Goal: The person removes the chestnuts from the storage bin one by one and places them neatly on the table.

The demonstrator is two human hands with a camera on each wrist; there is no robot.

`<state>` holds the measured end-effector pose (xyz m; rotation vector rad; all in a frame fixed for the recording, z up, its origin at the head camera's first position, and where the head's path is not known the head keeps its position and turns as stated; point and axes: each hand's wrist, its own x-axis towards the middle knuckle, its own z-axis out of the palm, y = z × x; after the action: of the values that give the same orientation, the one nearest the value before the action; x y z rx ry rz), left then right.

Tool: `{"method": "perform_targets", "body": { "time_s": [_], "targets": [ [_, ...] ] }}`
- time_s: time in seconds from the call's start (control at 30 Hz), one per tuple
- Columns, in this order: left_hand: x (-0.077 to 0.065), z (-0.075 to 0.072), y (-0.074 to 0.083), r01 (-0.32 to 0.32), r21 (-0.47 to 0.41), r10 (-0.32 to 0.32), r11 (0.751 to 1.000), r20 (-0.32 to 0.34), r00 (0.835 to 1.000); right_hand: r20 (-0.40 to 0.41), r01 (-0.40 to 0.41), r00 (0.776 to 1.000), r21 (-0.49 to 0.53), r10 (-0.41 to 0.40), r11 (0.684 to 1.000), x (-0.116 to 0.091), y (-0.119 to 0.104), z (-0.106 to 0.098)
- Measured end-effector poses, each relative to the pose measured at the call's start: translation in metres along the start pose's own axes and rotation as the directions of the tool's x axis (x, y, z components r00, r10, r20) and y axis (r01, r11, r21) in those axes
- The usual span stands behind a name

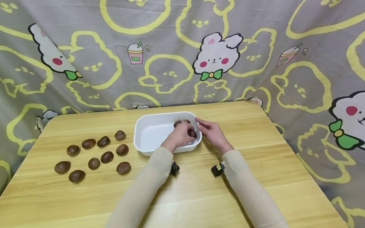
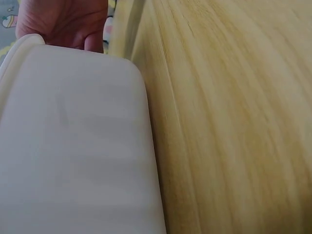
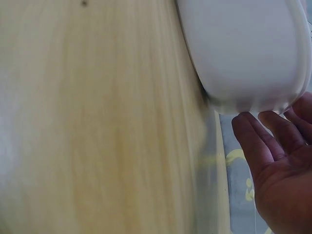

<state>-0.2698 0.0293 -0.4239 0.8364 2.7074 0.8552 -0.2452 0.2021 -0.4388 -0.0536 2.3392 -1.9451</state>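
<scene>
A white tray (image 1: pixel 151 134) stands near the back of the table, with several brown chestnuts (image 1: pixel 177 123) at its right end. My left hand (image 1: pixel 179 135) reaches over the near rim into that end, fingers curled about a chestnut (image 1: pixel 192 134). In the left wrist view, the tray's side (image 2: pixel 83 136) hides the fingertips, leaving part of the left hand (image 2: pixel 63 22) visible above it. My right hand (image 1: pixel 214 134) touches the tray's right end from outside. Its fingers (image 3: pixel 256 141) look fairly straight against the tray's end wall (image 3: pixel 248 53) in the right wrist view.
Several loose chestnuts (image 1: pixel 107 157) lie spread on the wooden table (image 1: pixel 194 196), left of the tray. A grey curtain (image 1: pixel 171 38) with yellow cartoon outlines hangs behind the table and along its sides. Small black devices (image 1: pixel 218 169) sit at both wrists.
</scene>
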Motion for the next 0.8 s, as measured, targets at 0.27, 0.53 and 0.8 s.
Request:
{"method": "perform_targets", "body": {
  "time_s": [0.27,0.53,0.8],
  "targets": [
    [-0.004,-0.005,0.002,0.017,0.034,-0.015,0.999,-0.047,0.999,0.001,0.039,0.999,0.013,-0.039,0.999,0.001,0.001,0.000],
    [-0.019,-0.022,0.002,-0.032,-0.087,0.020,0.996,-0.132,0.991,0.008,0.040,0.999,-0.004,-0.040,0.999,0.002,0.001,0.000],
    [-0.044,-0.047,-0.012,-0.054,-0.300,-0.003,0.953,-0.187,0.982,0.019,-0.012,1.000,-0.005,0.012,1.000,0.004,0.000,0.000]
  ]
}}
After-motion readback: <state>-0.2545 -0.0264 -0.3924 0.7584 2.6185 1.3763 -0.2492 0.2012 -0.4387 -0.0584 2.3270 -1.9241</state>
